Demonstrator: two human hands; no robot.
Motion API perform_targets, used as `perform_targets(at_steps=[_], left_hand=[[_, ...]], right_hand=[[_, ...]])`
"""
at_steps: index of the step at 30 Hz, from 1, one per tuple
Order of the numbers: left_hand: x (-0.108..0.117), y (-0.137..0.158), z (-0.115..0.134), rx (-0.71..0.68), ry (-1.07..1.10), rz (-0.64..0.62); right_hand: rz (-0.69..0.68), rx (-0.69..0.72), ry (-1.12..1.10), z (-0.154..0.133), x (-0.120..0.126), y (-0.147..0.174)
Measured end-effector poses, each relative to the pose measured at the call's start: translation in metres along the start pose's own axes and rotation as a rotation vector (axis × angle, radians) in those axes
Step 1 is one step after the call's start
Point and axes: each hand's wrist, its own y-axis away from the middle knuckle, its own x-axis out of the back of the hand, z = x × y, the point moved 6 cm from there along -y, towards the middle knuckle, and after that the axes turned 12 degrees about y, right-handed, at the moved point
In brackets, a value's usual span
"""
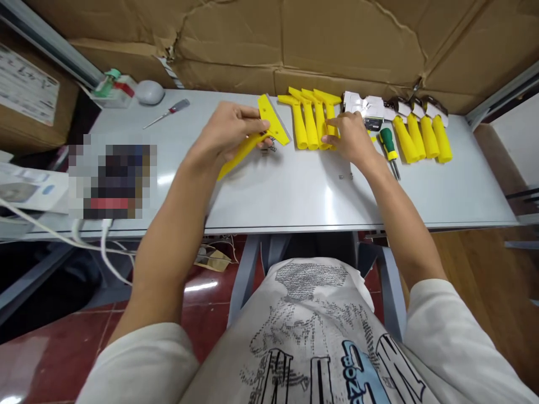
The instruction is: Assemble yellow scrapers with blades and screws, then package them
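Observation:
My left hand [231, 132] is closed around a yellow scraper [240, 157], whose wide head [273, 120] carries a thin metal blade along its far edge. Small screws [269, 148] lie on the table just under that head. My right hand [351, 137] is at the right end of a row of several yellow scraper handles [310, 126]. Its thumb and index finger are curled over the rightmost handle [332, 130]; the palm hides part of it.
Right of my right hand are a green-and-yellow screwdriver [388, 147], a white packet [362, 106] and several yellow scrapers with dark-covered heads [427, 134]. Two small screws [346, 177] lie nearby. Leftward are another screwdriver [167, 113], a white mouse [150, 92] and cables [105, 241]. Cardboard [236, 39] stands behind.

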Motion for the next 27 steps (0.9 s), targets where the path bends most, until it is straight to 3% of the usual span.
perform_targets(at_steps=[3, 8, 13, 19, 23, 27], left_hand=[[-0.026, 0.011, -0.006, 0.003, -0.002, -0.026], [-0.064, 0.03, -0.009, 0.069, -0.028, -0.092], [-0.088, 0.042, -0.004, 0.084, -0.053, -0.144], [-0.109, 0.048, -0.008, 0.126, -0.049, -0.124], [-0.114, 0.041, -0.003, 0.078, -0.066, -0.115], [-0.113, 0.026, -0.004, 0.063, -0.119, -0.165]], right_hand=[[0.103, -0.074, -0.12, 0.002, 0.025, 0.018], [0.039, 0.056, -0.369, 0.001, 0.047, 0.048], [-0.019, 0.087, -0.584, 0.005, 0.034, 0.053], [-0.105, 0.059, -0.839, -0.014, 0.01, 0.059], [-0.092, 0.002, -0.822, -0.002, 0.02, 0.056], [-0.106, 0.126, -0.491, 0.022, 0.049, 0.056]])
